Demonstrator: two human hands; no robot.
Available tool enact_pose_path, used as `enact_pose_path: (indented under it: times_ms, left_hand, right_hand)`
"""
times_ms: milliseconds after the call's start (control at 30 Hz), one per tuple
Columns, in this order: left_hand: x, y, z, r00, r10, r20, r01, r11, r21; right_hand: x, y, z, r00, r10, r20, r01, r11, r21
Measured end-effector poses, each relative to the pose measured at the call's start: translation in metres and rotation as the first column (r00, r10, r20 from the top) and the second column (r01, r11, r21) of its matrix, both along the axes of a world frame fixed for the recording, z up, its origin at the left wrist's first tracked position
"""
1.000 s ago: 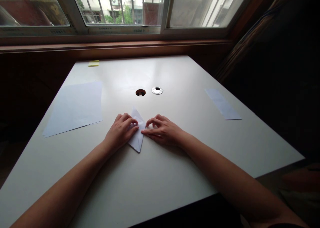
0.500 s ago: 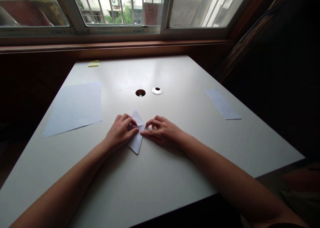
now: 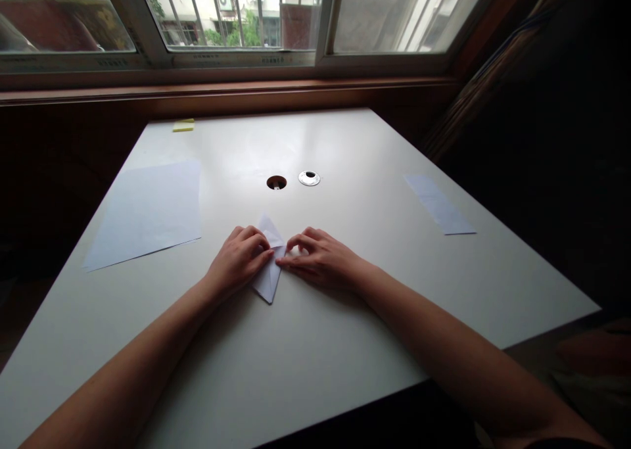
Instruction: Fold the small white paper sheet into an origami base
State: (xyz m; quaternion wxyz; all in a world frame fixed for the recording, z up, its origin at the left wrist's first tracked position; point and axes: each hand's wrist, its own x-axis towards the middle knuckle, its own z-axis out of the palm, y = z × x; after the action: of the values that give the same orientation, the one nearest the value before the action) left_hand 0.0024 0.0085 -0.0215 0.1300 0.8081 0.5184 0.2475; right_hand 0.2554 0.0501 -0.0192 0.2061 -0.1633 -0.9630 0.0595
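A folded piece of white paper point(image 3: 269, 284), shaped like a narrow diamond, lies on the white table point(image 3: 315, 370) between my hands. My left hand point(image 3: 240, 257) covers its left side, with thumb and fingers closed on a flap near the middle. From the other side, my right hand point(image 3: 320, 258) pinches the paper's right edge; its thumb rests along that edge and the index finger is curled above. The paper's upper and lower tips show, while its left corner is hidden under my left hand.
Flat white sheets point(image 3: 148, 212) lie at the left, and a narrow paper strip point(image 3: 440, 206) at the right. Behind the hands are a round hole point(image 3: 277, 183) and a silver ring cover point(image 3: 309, 179). Yellow sticky notes point(image 3: 183, 125) sit at the far left edge, below the window.
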Motion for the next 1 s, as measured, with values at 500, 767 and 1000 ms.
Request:
enact_pose_path:
  times_ms: [500, 767, 1000]
  left_hand:
    - [0.001, 0.001, 0.003, 0.991, -0.053, 0.125, 0.058, 0.998, -0.032]
    - [0.002, -0.001, 0.005, 0.992, -0.015, 0.127, 0.024, 0.997, -0.067]
    - [0.004, -0.003, 0.006, 0.993, -0.006, 0.116, 0.012, 0.998, -0.056]
  right_hand:
    - [-0.004, -0.006, 0.001, 0.994, 0.110, -0.015, -0.109, 0.994, 0.020]
    - [-0.008, -0.010, -0.001, 0.984, 0.179, -0.024, -0.178, 0.984, 0.018]
    - [-0.009, -0.013, -0.003, 0.981, 0.192, -0.023, -0.191, 0.981, 0.036]
